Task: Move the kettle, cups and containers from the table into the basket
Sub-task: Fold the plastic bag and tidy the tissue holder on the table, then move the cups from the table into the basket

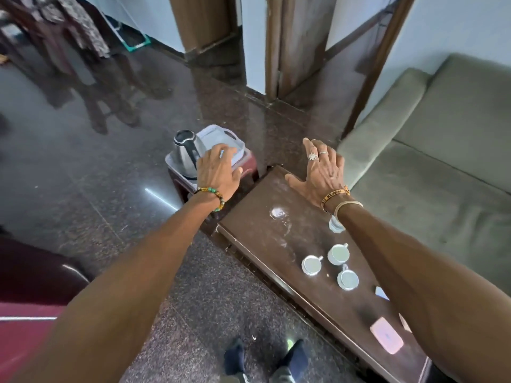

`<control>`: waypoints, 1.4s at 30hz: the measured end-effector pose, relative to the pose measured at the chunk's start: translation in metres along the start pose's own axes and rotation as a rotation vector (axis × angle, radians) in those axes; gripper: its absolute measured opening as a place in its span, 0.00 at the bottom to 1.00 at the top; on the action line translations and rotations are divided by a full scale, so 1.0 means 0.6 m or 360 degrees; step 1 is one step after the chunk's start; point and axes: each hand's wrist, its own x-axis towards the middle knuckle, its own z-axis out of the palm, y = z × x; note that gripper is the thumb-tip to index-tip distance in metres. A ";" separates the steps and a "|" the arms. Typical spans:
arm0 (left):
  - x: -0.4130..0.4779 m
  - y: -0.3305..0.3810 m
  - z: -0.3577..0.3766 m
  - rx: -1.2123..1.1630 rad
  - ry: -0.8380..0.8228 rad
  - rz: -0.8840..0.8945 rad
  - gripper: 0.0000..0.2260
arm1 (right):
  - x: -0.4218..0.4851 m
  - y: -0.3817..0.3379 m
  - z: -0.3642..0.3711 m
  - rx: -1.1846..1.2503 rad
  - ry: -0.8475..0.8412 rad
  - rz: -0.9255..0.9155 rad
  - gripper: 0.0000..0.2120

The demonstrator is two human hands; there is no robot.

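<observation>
The kettle [185,153] stands upright in the near-left part of the pale plastic basket [235,142], which sits on a dark red stool [246,168] just off the far end of the brown table [257,217]. The left hand [215,172] hangs over the basket beside the kettle, fingers loose and holding nothing, while the right hand [320,172] is spread flat and empty over the table's far end. Three white cups [312,264] stand grouped on the table nearer the person, and a pink container [386,338] lies nearer still
</observation>
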 end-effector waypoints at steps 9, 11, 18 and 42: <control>0.003 -0.018 0.019 0.0025 -0.0004 -0.0121 0.19 | 0.029 -0.001 0.045 0.0007 -0.0061 -0.0110 0.43; 0.006 -0.008 0.034 0.0012 -0.0050 -0.0108 0.20 | 0.027 0.016 0.054 -0.0002 -0.0091 -0.0084 0.43; 0.040 0.040 0.079 -0.0042 -0.0101 -0.0015 0.19 | 0.020 0.082 0.056 -0.0045 -0.0121 0.0081 0.43; 0.087 0.356 0.176 -0.0464 -0.0398 0.1113 0.19 | -0.232 0.238 -0.094 -0.0433 0.0194 0.1234 0.45</control>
